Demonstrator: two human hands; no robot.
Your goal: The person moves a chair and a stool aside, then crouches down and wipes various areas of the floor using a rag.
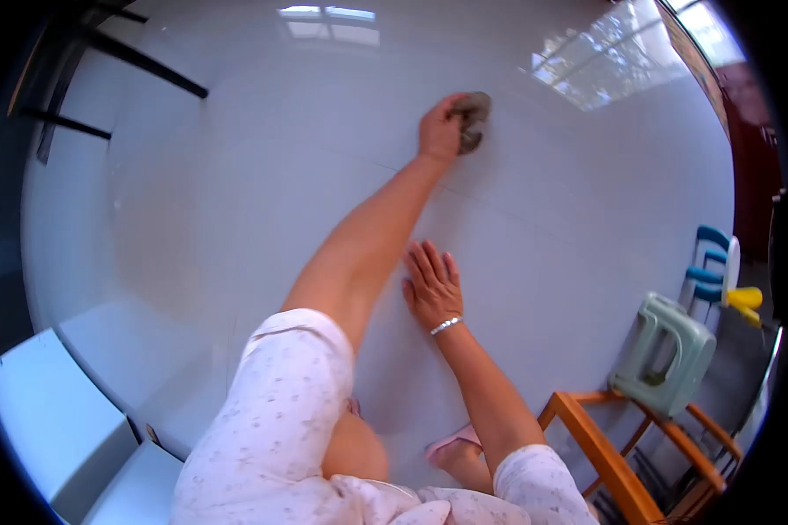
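My left hand (440,131) is stretched far forward over the pale tiled floor (280,201), its fingers closed on a crumpled grey-brown rag (474,118) that is pressed to the tiles. Closer to my body, my right hand (433,284) lies flat on the floor with its fingers extended and nothing under them that I can see. A silver bracelet (446,325) circles the right wrist. Part of the rag is hidden by the left fingers.
At lower right stands a wooden frame (608,455) with a grey-green plastic stool (670,354) against it. Blue, white and yellow plastic items (718,276) are beyond. Dark furniture legs (149,66) reach in at upper left; a white box-like unit (57,420) is at lower left.
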